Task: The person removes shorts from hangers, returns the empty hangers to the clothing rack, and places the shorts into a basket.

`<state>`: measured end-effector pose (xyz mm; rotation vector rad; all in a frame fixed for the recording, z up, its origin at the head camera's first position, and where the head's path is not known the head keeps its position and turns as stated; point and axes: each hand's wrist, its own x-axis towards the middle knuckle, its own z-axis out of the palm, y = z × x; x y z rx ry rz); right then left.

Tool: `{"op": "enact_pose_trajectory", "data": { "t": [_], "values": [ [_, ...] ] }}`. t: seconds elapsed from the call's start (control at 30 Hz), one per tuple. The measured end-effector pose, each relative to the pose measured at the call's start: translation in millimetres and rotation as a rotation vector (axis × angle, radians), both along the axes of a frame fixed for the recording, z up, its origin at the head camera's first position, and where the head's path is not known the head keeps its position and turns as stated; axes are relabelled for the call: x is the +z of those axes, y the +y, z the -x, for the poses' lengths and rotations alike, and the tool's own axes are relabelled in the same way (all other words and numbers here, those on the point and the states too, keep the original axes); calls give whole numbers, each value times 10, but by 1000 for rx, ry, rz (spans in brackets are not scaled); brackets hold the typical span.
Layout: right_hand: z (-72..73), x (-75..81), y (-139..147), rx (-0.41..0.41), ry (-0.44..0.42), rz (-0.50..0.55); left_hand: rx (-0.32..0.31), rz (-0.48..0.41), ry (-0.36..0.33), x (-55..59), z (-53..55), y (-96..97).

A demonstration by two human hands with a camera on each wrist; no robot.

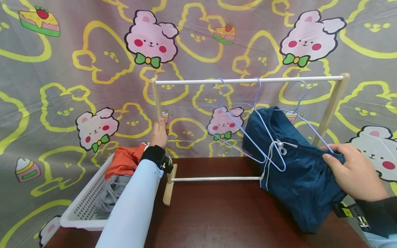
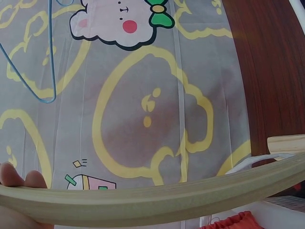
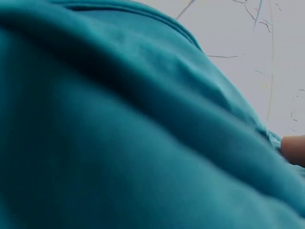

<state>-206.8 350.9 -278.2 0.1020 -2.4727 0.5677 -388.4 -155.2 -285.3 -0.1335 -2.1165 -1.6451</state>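
My left hand point(image 1: 159, 133) grips the left wooden post point(image 1: 156, 100) of a small clothes rack, and its fingers point(image 2: 34, 178) wrap round the post in the left wrist view. At the right, my right hand point(image 1: 356, 170) pinches the waistband of dark blue drawstring shorts point(image 1: 297, 175). A light blue hanger point(image 1: 316, 132) hooked on the rail reaches down to the waistband beside the right thumb. Its lower part is hidden by the shorts. Another hanger point(image 1: 269, 132) hangs in front of the shorts' left part. Blue cloth point(image 3: 119, 124) fills most of the right wrist view.
A third hanger point(image 1: 231, 117) hangs farther left on the white rail point(image 1: 192, 82). Left of the rack, a white basket point(image 1: 83, 220) holds orange and grey clothes. The rack stands on a dark brown table point(image 1: 214, 210) before a patterned cloth point(image 1: 192, 41). A lower bar point(image 1: 214, 178) crosses the rack.
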Motion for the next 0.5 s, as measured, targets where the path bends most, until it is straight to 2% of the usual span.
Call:
{"op": "enact_pose_trajectory", "data": {
  "t": [0.27, 0.5],
  "values": [
    [-27, -127, 0, 94, -55, -40, -4, -29, -10, -5, -1, 13],
    [-50, -192, -58, 159, -97, -48, -6, -14, -9, 0, -9, -26]
  ]
}}
